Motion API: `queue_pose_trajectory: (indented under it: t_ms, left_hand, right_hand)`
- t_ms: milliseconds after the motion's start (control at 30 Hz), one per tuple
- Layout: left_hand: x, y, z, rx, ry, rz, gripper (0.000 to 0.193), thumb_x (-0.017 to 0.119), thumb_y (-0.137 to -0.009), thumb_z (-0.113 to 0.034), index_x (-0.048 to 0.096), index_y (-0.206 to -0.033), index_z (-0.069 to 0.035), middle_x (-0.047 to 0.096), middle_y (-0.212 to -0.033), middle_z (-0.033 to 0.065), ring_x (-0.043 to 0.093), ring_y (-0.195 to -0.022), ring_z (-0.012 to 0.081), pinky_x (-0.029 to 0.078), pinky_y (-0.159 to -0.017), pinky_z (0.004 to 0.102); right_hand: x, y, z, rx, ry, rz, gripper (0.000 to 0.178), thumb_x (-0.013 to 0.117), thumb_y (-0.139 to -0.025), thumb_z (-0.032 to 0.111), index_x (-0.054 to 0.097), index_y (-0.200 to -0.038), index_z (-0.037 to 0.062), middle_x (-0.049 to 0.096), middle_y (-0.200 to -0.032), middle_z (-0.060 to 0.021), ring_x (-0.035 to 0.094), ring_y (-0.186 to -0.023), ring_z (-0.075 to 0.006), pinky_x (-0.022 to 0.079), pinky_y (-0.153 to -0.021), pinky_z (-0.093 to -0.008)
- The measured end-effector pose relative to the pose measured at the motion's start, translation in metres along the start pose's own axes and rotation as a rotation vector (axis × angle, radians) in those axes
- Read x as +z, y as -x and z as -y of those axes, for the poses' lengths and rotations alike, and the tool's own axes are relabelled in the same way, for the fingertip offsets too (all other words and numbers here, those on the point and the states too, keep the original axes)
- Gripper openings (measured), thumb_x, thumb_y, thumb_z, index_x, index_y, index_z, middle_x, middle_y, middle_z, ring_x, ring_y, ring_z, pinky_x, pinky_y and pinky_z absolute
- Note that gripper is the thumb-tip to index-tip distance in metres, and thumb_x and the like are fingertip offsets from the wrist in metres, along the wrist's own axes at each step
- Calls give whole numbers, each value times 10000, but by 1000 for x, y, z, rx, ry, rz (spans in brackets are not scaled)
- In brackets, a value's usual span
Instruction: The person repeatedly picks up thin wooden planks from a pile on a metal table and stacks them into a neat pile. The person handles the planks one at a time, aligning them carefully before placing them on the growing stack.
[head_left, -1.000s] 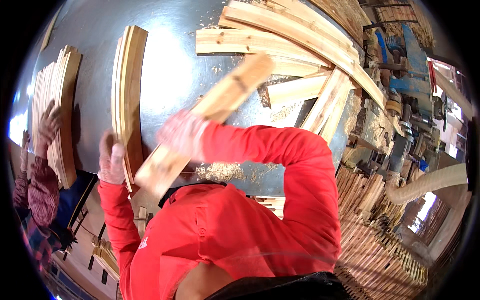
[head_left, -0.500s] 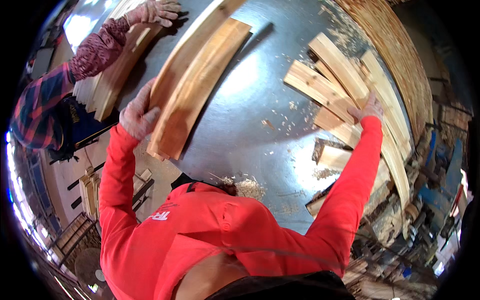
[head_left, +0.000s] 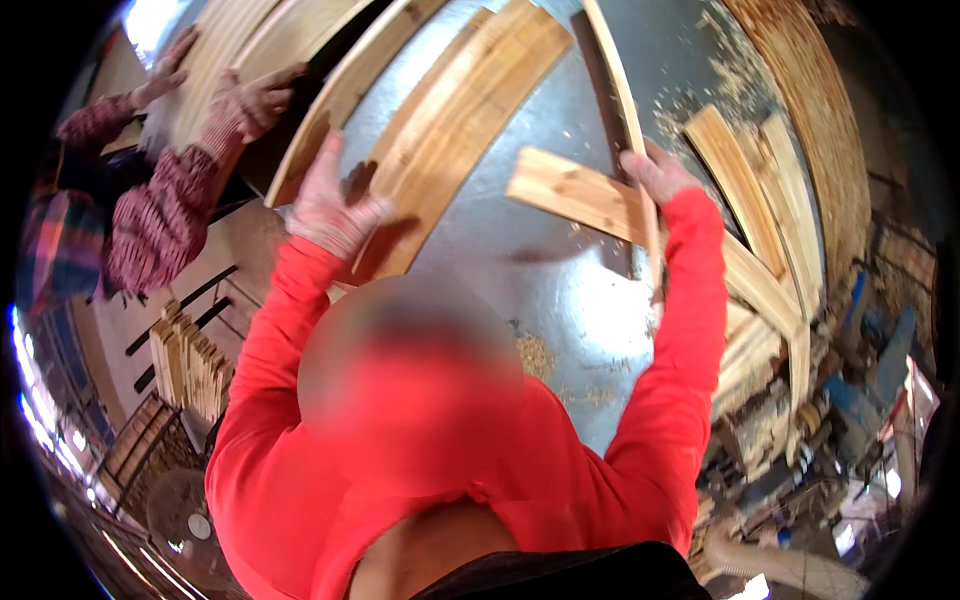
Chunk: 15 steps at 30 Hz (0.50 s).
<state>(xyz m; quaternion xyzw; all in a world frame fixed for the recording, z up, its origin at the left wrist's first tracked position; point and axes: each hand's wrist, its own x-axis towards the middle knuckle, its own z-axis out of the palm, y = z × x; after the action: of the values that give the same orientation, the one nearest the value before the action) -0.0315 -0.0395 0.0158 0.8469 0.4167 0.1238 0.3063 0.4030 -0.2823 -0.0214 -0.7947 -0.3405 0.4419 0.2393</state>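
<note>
One broad metal table (head_left: 480,238), dull grey, fills the middle of the view. Along its far right, a rough-grained wooden panel (head_left: 815,110). Left of centre, several pale planks (head_left: 475,115) lie flat side by side; just left of them, a plank on edge (head_left: 350,95). Right side: a loose pile of boards (head_left: 735,175), fanned at angles.

Key relation: the narrow upright board (head_left: 627,98) stands edge-up in the right part of the table, long axis running away from the wearer, nearly parallel to the right forearm. Right hand much the nearer; left hand well apart, flat planks partly between. A knotted board (head_left: 570,190) lies crosswise beside it, end pointing left.

Right hand (head_left: 662,178): grasping the upright board, thumb on its left face. Left hand (head_left: 335,205): fingers and thumb spread, nothing gripped, at the near ends of the left planks; contact unclear. Co-worker's gloved hand (head_left: 245,105) beyond, left. Smallest: wood shavings (head_left: 535,355), near side.
</note>
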Motion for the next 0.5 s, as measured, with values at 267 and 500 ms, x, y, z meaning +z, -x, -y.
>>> queue_pose_trajectory:
  t_ms: [267, 500]
  left_hand:
    - [25, 2, -26, -499, -489, 544, 1279, 860, -620, -559, 133, -1573, -113, 427, -1478, 255, 430, -1370, 392, 393, -1099, 466]
    - [42, 32, -22, -207, 10, 405, 1146, 840, -700, -511, 235, -1549, -36, 499, -1431, 265, 521, -1303, 381, 431, -1064, 419]
  right_hand:
    - [99, 5, 8, 251, -1688, 170, 577, 732, -820, 434, 526, -1126, -9, 624, -928, -236, 647, -825, -368, 600, -757, -498]
    - [187, 31, 153, 222, -2, -62, 781, 380, -930, 701, 566, -1325, 53, 600, -1300, -276, 554, -1241, -445, 451, -1046, -462]
